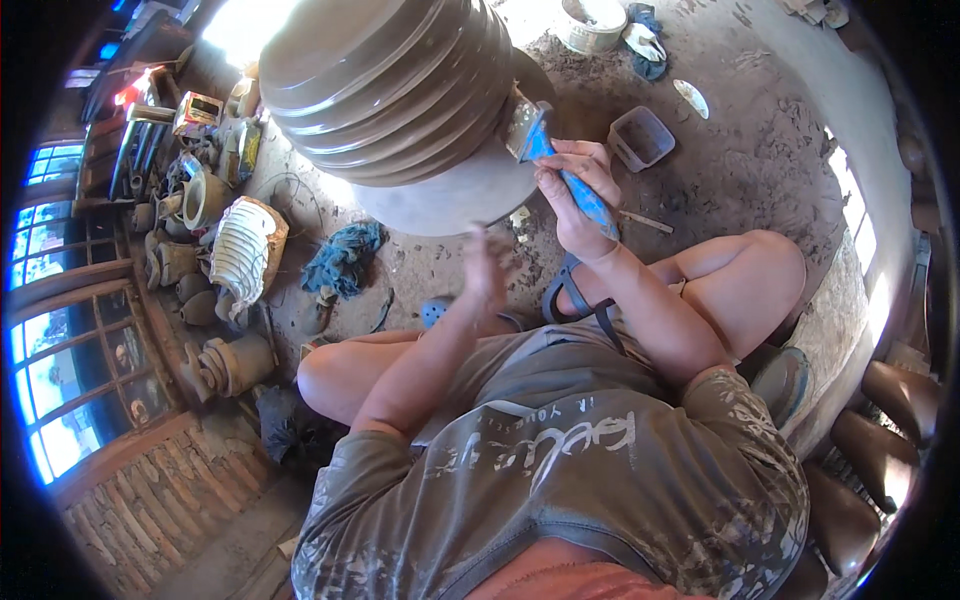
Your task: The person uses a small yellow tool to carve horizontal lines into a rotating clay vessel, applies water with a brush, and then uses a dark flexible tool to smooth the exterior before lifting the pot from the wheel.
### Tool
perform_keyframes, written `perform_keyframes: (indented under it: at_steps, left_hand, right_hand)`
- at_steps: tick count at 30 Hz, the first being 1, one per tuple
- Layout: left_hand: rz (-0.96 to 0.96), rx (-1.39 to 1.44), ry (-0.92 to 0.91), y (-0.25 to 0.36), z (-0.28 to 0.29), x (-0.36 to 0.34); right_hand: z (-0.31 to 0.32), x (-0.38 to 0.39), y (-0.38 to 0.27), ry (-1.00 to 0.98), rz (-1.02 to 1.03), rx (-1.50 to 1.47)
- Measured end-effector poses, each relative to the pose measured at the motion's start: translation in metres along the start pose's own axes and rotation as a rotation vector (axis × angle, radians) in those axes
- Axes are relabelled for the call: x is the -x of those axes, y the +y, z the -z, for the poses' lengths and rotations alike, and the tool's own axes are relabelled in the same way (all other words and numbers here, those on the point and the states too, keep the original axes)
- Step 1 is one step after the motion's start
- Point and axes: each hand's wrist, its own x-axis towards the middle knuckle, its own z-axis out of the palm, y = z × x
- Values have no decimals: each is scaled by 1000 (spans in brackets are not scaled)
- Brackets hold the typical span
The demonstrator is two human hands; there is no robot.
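Observation:
A large ribbed clay pot (390,95), wet and shiny, stands on a round pale wheel disc (440,195) in front of me. My right hand (582,185) is closed around a blue-handled paintbrush (592,205). Its wide, clay-smeared head is at the pot's lower right side; whether it touches the wall I cannot tell. My left hand (487,272) is just off the near edge of the disc, smeared by motion. Its fingers are too blurred to read, and nothing can be made out in it.
On the muddy floor lie a blue rag (343,258), a small rectangular tub (641,138), a thin stick (647,221) and a white oval piece (691,98). Behind stands a pale bucket (590,25). Clay pots (232,365) crowd the left, below windows (90,350); dark curved forms (880,450) line the right.

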Motion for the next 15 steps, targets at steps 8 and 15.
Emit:
perform_keyframes:
  at_steps: [8,15]
  left_hand:
    - [-323,303,182,74,35,-24]
    - [174,40,-230,-8,-15,32]
  right_hand:
    - [8,-2,1,-32,60,63]
    - [4,9,3,11,-19,-21]
